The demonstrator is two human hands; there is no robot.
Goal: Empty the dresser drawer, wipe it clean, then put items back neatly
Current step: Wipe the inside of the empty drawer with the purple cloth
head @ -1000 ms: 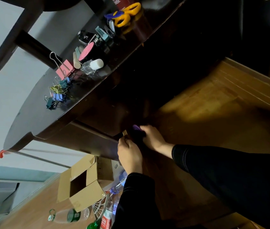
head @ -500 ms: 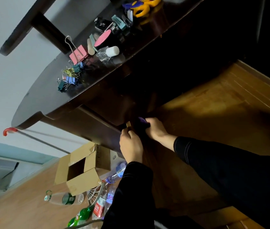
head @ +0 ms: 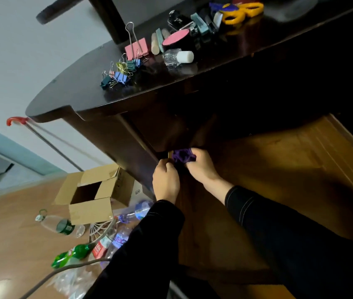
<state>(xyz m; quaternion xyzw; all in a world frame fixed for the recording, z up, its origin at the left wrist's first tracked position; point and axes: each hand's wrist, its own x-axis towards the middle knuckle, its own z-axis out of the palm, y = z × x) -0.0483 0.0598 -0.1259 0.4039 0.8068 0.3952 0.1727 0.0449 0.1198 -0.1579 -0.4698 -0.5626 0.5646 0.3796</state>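
Both hands meet at the dark front of the dresser, below its worktop. The right hand has its fingers curled round a bunched purple cloth, which is pressed against the dark wood at the hand's 10 o'clock. The left hand sits just beside it at 8 o'clock. Its fingers are curled in against the dresser's edge under a small brass piece, and I cannot tell what they have hold of, if anything. The drawer itself is lost in shadow.

The emptied things lie on the worktop at 12 o'clock from the hands. A big pink binder clip lies there, with a heap of small coloured clips at its 7 o'clock. A glass bottle with a white cap lies on its side. A round pink compact is just above it, and yellow scissors lie at 1 o'clock.

On the floor, at 9 o'clock from the left hand, stands an open cardboard box, with plastic bottles scattered at 7 o'clock
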